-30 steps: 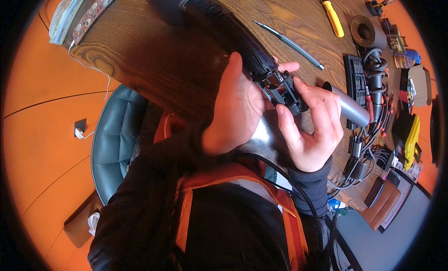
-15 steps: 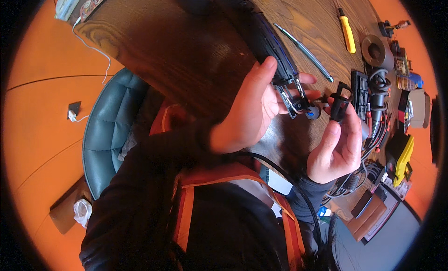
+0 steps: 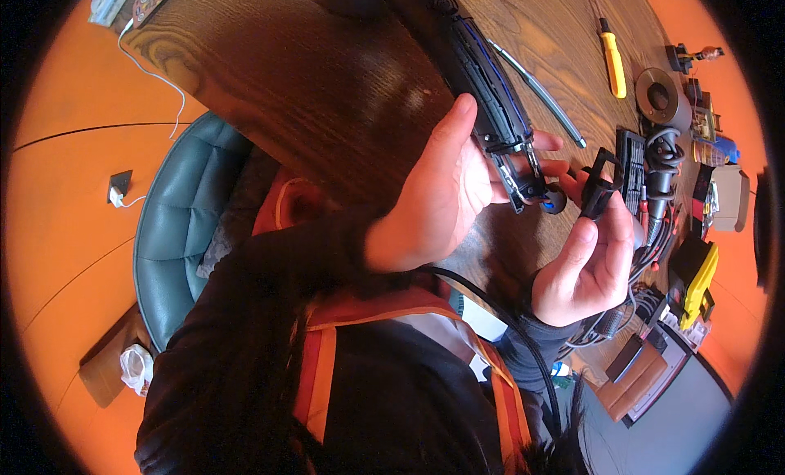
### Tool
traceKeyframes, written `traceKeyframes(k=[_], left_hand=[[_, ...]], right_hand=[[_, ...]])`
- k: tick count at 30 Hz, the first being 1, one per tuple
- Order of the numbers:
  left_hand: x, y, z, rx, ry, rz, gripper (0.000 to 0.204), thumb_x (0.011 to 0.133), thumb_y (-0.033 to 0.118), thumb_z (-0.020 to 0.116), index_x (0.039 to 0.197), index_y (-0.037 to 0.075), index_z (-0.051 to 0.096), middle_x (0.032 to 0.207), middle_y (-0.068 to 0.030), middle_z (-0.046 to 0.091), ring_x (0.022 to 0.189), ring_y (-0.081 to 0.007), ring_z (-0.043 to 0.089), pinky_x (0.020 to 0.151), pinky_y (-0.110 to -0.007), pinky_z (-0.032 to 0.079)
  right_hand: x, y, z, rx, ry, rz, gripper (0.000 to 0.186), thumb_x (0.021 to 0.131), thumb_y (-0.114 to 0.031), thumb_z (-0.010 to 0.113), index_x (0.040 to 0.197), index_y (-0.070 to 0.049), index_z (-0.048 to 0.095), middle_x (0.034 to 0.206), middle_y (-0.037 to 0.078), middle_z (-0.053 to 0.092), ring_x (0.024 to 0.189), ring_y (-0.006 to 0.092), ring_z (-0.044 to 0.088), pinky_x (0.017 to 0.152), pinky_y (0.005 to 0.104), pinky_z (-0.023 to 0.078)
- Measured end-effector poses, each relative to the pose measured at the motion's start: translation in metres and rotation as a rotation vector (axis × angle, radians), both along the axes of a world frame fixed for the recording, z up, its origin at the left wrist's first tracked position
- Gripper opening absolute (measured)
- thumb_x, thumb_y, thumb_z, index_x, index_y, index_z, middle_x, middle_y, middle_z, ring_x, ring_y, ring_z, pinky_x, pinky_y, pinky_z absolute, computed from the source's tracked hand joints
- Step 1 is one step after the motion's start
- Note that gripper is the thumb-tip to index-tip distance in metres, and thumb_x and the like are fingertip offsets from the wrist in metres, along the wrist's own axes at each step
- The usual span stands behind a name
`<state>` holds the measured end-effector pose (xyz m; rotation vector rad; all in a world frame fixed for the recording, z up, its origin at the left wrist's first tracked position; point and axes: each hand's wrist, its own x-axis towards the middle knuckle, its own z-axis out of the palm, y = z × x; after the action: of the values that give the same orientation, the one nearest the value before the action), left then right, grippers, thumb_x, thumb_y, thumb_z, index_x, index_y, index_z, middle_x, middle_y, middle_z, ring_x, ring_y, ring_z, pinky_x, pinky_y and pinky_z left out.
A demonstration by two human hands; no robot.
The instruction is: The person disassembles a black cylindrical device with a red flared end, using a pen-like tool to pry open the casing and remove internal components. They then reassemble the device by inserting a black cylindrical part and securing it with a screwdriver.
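Note:
My left hand (image 3: 437, 193) is closed around the lower end of a long, curved black appliance body (image 3: 482, 82), thumb on its near side and fingers behind. Its casing is open at that end: a thin blue wire runs along the side, and bare shiny metal strips show. By the tip sits a small round dark piece with a blue centre (image 3: 554, 199); I cannot tell whether it is attached. Just right of this end, my right hand (image 3: 589, 266) pinches a small black plastic frame (image 3: 599, 193) between thumb and fingers. The two parts are apart.
On the wooden table (image 3: 286, 74) lie a grey pen-like tool (image 3: 536, 91) and a yellow-handled screwdriver (image 3: 613, 62). Farther right are a dark bit case (image 3: 630, 160), a round grey stand (image 3: 661, 97), coiled cables and a yellow tool (image 3: 701, 287). A green chair (image 3: 176, 230) stands left.
The black frame has tilted in my right hand, and that hand has shifted slightly left. The appliance body has moved slightly right and down with my left hand still holding it. The view has shifted a little.

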<state>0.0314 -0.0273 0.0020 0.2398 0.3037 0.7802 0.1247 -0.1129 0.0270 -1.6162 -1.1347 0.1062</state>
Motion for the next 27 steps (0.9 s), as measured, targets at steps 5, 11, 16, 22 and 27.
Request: traceKeyframes(k=[5, 11, 16, 22, 27], left_hand=[[-0.002, 0.001, -0.001, 0.008, 0.005, -0.044, 0.058, 0.091, 0.05, 0.02, 0.111, 0.004, 0.048, 0.113, -0.0267, 0.051, 0.106, -0.0373, 0.051, 0.093, -0.049, 0.037], [-0.004, 0.003, -0.002, 0.118, 0.015, -0.072, 0.055, 0.091, 0.049, 0.021, 0.113, 0.006, 0.047, 0.11, -0.0193, 0.054, 0.103, -0.0308, 0.053, 0.093, -0.044, 0.037], [-0.004, 0.002, 0.0, 0.028, -0.047, -0.062, 0.049, 0.092, 0.042, 0.031, 0.12, 0.003, 0.039, 0.109, -0.0184, 0.054, 0.1, -0.0278, 0.054, 0.09, -0.039, 0.04], [-0.007, 0.003, -0.004, 0.082, 0.004, -0.063, 0.043, 0.083, 0.013, 0.046, 0.123, 0.002, 0.032, 0.114, -0.0236, 0.051, 0.103, -0.0321, 0.055, 0.089, -0.04, 0.043], [-0.006, -0.001, -0.008, 0.286, 0.078, -0.019, 0.049, 0.075, 0.003, 0.046, 0.123, 0.002, 0.035, 0.122, -0.0282, 0.043, 0.111, -0.0428, 0.047, 0.094, -0.051, 0.037]], right_hand=[[0.002, 0.0, 0.009, -0.157, -0.218, 0.069, 0.035, 0.085, -0.004, 0.052, 0.117, 0.01, 0.046, 0.108, 0.02, 0.056, 0.095, 0.0256, 0.059, 0.088, 0.0343, 0.043], [0.002, -0.002, 0.02, -0.256, -0.4, 0.095, 0.049, 0.073, -0.013, 0.069, 0.113, 0.009, 0.05, 0.099, 0.019, 0.061, 0.093, 0.0248, 0.058, 0.087, 0.0326, 0.041], [0.002, 0.002, 0.008, 0.065, 0.021, -0.1, 0.063, 0.071, -0.013, 0.072, 0.12, 0.009, 0.039, 0.111, 0.02, 0.055, 0.091, 0.0261, 0.06, 0.086, 0.0327, 0.043], [0.011, 0.003, 0.007, 0.09, 0.051, -0.126, 0.055, 0.072, -0.002, 0.068, 0.118, 0.008, 0.039, 0.113, 0.02, 0.052, 0.087, 0.0229, 0.06, 0.082, 0.0303, 0.046], [0.011, 0.002, 0.009, -0.039, -0.023, -0.096, 0.037, 0.086, -0.003, 0.05, 0.121, 0.005, 0.038, 0.095, 0.021, 0.061, 0.088, 0.0229, 0.061, 0.084, 0.0303, 0.044]])
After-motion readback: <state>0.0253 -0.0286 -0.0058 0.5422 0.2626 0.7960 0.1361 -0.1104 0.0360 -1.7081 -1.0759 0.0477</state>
